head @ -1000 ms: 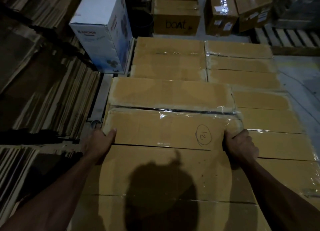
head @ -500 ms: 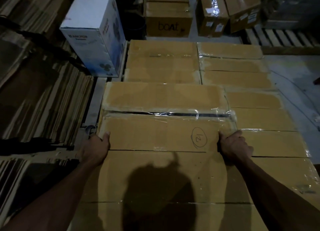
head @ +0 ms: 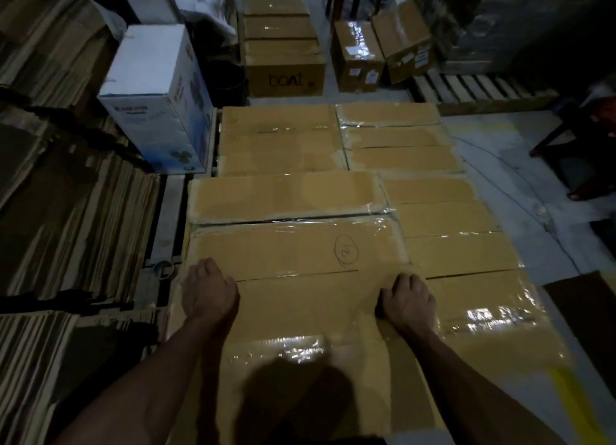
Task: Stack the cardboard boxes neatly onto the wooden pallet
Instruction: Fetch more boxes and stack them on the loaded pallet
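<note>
Two bare hands rest on a layer of taped cardboard boxes filling the centre of the frame. The left hand point(head: 209, 293) lies palm down at the near left corner of the box marked "12" point(head: 293, 224), fingers fairly straight. The right hand point(head: 409, 299) sits just right of centre at the seam below that box, fingers bent against the cardboard; whether it grips an edge cannot be told. The marked box lies in the middle of the frame, flush with the boxes beside it. A strip of wooden pallet point(head: 166, 218) shows at its left. A white box point(head: 156, 94) stands upper left, a "boat" box point(head: 286, 78) top centre, flattened cardboard point(head: 66, 194) at left.
</note>
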`<state>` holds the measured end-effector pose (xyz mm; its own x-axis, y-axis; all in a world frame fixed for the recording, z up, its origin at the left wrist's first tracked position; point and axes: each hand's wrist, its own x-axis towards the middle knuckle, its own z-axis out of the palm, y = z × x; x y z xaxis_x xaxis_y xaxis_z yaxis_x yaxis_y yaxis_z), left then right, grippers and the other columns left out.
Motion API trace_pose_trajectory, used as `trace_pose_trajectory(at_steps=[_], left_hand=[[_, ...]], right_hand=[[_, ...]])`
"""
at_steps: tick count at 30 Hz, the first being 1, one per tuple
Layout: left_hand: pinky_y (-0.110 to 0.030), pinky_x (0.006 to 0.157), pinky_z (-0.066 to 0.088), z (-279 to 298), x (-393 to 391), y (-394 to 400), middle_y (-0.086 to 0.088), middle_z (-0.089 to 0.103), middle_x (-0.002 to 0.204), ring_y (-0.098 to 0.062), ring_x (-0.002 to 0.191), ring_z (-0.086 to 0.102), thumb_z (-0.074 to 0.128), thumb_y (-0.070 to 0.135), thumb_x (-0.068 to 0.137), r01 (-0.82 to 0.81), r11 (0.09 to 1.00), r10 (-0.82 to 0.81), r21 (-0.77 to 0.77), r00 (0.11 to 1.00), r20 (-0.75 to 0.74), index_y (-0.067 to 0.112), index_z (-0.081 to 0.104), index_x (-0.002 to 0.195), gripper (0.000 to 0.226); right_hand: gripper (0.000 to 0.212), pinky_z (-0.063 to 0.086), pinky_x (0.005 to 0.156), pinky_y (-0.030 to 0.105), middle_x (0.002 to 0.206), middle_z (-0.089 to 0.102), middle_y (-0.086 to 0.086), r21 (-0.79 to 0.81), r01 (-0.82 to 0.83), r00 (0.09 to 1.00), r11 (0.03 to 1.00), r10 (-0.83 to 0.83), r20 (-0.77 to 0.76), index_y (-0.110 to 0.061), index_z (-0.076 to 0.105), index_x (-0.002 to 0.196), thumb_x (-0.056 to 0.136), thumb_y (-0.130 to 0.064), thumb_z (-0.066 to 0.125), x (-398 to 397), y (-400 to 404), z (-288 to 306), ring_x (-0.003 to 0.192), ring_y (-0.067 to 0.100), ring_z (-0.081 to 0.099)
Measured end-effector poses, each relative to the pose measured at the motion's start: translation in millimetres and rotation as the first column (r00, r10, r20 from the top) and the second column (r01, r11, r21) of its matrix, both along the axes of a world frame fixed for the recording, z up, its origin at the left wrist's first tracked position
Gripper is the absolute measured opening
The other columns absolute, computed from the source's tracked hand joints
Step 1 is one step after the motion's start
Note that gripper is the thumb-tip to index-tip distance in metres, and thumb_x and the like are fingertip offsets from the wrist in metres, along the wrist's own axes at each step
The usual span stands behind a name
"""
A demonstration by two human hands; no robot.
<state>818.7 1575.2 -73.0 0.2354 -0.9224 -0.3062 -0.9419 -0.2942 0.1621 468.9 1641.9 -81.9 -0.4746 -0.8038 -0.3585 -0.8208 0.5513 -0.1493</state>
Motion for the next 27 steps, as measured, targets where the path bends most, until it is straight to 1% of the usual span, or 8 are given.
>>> trace_pose_trajectory(at_steps=[3, 5, 7, 11, 14, 20, 24, 27], left_hand=[[-0.040, 0.112, 0.030, 17, -30, 30, -0.013, 0.042, 0.148, -0.028, 0.134, 0.037, 0.042, 0.035, 0.097, 0.121, 0.992, -0.120, 0.037, 0.992, -0.033, 0.004, 0.037, 0.144, 0.057], [-0.039, 0.107, 0.035, 27, -49, 55, -0.012, 0.051, 0.136, -0.026, 0.123, 0.045, 0.039, 0.036, 0.094, 0.233, 0.972, -0.231, 0.022, 0.971, -0.066, 0.006, 0.046, 0.134, 0.050], [-0.038, 0.104, 0.037, 34, -68, 74, -0.011, 0.053, 0.132, -0.026, 0.119, 0.047, 0.036, 0.037, 0.093, 0.316, 0.949, -0.315, -0.011, 0.943, -0.107, 0.007, 0.049, 0.130, 0.049], [-0.037, 0.107, 0.036, 49, -105, 112, -0.011, 0.050, 0.139, -0.026, 0.125, 0.046, 0.041, 0.033, 0.097, 0.462, 0.885, -0.463, -0.053, 0.868, -0.177, 0.007, 0.042, 0.140, 0.050], [-0.034, 0.110, 0.032, 53, -130, 129, -0.010, 0.046, 0.144, -0.026, 0.130, 0.042, 0.040, 0.034, 0.099, 0.582, 0.811, -0.583, -0.060, 0.794, -0.170, 0.009, 0.038, 0.144, 0.051], [-0.034, 0.109, 0.031, 57, -195, 145, -0.010, 0.049, 0.141, -0.025, 0.130, 0.043, 0.041, 0.034, 0.099, 0.699, 0.712, -0.700, -0.070, 0.698, -0.153, 0.009, 0.042, 0.141, 0.049], [-0.033, 0.105, 0.034, 55, -259, 166, -0.010, 0.053, 0.137, -0.024, 0.124, 0.046, 0.039, 0.035, 0.099, 0.742, 0.662, -0.749, -0.105, 0.647, -0.146, 0.009, 0.044, 0.138, 0.047], [-0.033, 0.108, 0.032, 54, -322, 186, -0.010, 0.049, 0.142, -0.024, 0.128, 0.043, 0.041, 0.034, 0.100, 0.748, 0.656, -0.753, -0.102, 0.639, -0.157, 0.009, 0.042, 0.141, 0.048]], right_hand=[[0.049, 0.030, 0.113, 0.046, 0.144, 0.044, 0.012, 0.013, 0.039, 0.999, 0.999, -0.039, 0.024, -0.010, 0.046, 0.135, 0.097, -0.040, 0.044, 11, 51, 9, 0.135, 0.031, 0.038], [0.049, 0.030, 0.112, 0.045, 0.145, 0.044, 0.013, 0.034, 0.063, 0.997, 0.997, -0.064, 0.042, -0.010, 0.046, 0.137, 0.098, -0.040, 0.042, 17, 83, 17, 0.136, 0.031, 0.038], [0.050, 0.030, 0.112, 0.045, 0.147, 0.043, 0.012, 0.051, 0.079, 0.994, 0.996, -0.083, 0.072, -0.010, 0.044, 0.140, 0.100, -0.040, 0.040, 21, 103, 20, 0.136, 0.031, 0.038], [0.049, 0.035, 0.109, 0.046, 0.142, 0.047, 0.014, 0.030, 0.141, 0.979, 0.989, -0.144, 0.141, -0.009, 0.045, 0.137, 0.098, -0.038, 0.042, 19, 141, 23, 0.132, 0.032, 0.042], [0.048, 0.037, 0.107, 0.045, 0.139, 0.049, 0.015, -0.016, 0.178, 0.972, 0.984, -0.174, 0.158, -0.009, 0.047, 0.136, 0.098, -0.039, 0.043, 7, 158, 24, 0.130, 0.032, 0.044], [0.058, 0.031, 0.114, 0.047, 0.152, 0.041, 0.011, -0.057, 0.248, 0.953, 0.967, -0.233, 0.195, -0.013, 0.038, 0.149, 0.101, -0.045, 0.040, -46, 188, 32, 0.139, 0.029, 0.036], [0.060, 0.029, 0.116, 0.045, 0.154, 0.038, 0.013, -0.068, 0.266, 0.947, 0.961, -0.248, 0.204, -0.011, 0.036, 0.150, 0.100, -0.045, 0.042, -99, 218, 31, 0.141, 0.029, 0.034], [0.059, 0.030, 0.115, 0.043, 0.152, 0.041, 0.011, -0.087, 0.247, 0.953, 0.965, -0.225, 0.205, -0.011, 0.038, 0.149, 0.100, -0.044, 0.043, -150, 239, 31, 0.139, 0.027, 0.036]])
